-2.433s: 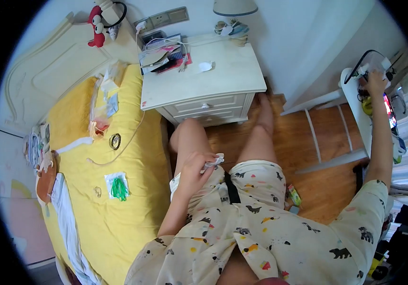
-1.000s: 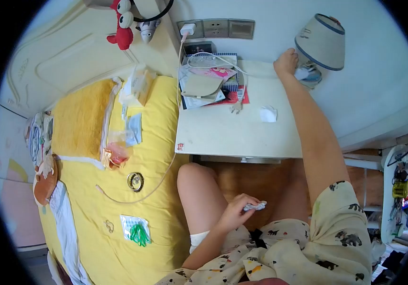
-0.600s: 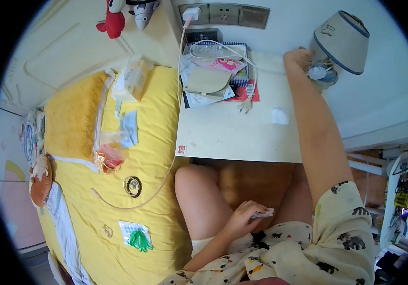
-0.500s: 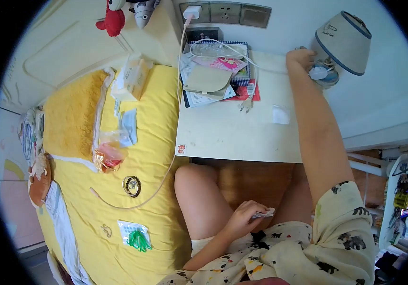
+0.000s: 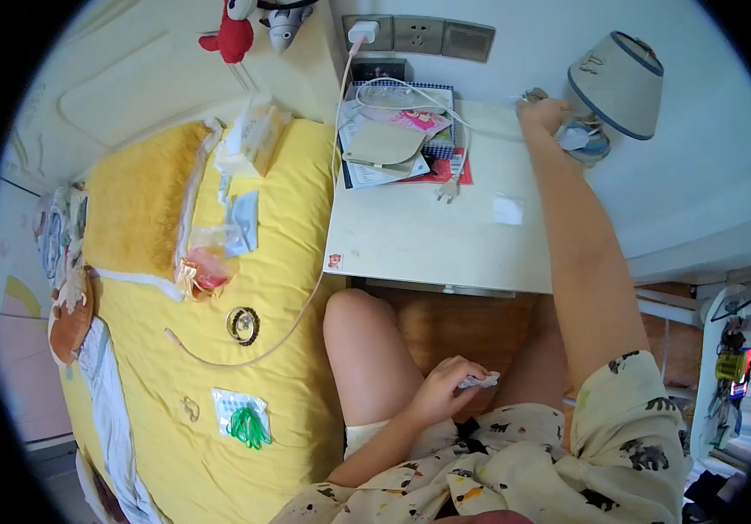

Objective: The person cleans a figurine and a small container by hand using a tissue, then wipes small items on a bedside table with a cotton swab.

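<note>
My left hand (image 5: pixel 443 391) is closed over my lap and holds a crumpled white tissue (image 5: pixel 478 381), which sticks out past the fingertips. At the back right of the white table (image 5: pixel 428 244), my right hand (image 5: pixel 547 115) is at the end of an outstretched arm. Its fingers are closed on a small grey-brown object (image 5: pixel 533 94), partly hidden and too small to name. Just right of this hand stands a table lamp (image 5: pixel 617 83) with a grey shade and a bluish base. A white square of paper (image 5: pixel 508 209) lies on the table beside my forearm.
Papers, a notebook and a beige pouch (image 5: pixel 384 142) are stacked at the table's back left, with a white plug (image 5: pixel 449 189) and cable. On the yellow bed (image 5: pixel 297 227) are a tissue pack (image 5: pixel 255 140), bracelets (image 5: pixel 242 326) and green cord (image 5: pixel 249 428). A charging cable (image 5: pixel 292 336) trails across it.
The view has shifted slightly. Next to the lamp, my right hand has moved a little left, and more of the grey-brown object shows. My left hand still holds the tissue.
</note>
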### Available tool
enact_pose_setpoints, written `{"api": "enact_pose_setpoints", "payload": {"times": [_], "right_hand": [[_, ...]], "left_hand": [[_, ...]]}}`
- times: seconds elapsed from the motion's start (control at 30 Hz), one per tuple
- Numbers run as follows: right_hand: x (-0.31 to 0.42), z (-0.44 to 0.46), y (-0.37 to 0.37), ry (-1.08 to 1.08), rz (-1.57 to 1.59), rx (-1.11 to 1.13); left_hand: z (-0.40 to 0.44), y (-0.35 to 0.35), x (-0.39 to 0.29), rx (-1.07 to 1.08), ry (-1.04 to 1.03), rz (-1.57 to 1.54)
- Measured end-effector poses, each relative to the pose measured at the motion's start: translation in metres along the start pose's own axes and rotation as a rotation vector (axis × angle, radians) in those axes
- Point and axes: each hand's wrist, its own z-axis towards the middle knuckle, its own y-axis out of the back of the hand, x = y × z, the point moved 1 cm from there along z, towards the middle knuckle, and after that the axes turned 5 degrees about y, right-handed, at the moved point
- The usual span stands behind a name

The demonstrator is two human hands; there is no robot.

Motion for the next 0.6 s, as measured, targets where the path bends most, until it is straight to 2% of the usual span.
{"api": "enact_pose_setpoints", "payload": {"times": [0.07,0.23,0.27,0.37,0.47,0.6], "right_hand": [[0.003,-0.002,0.000,0.023,-0.056,0.018],[0.020,-0.046,0.058,0.204,0.234,0.142],[0.018,-0.054,0.073,0.260,0.297,0.185],[-0.007,-0.085,0.121,0.208,0.552,0.439],[-0.013,-0.149,0.203,0.073,0.782,0.650],[-0.051,-0.211,0.285,0.117,0.832,0.832]], "left_hand": [[-0.002,-0.003,0.001,0.014,0.002,0.009],[-0.013,-0.006,0.004,-0.007,0.008,0.048],[-0.016,-0.006,0.001,-0.033,0.058,-0.029],[-0.026,-0.008,0.006,-0.131,0.204,-0.232],[-0.033,-0.003,-0.004,-0.260,0.194,-0.269],[-0.039,-0.006,-0.025,-0.401,0.151,-0.436]]}}
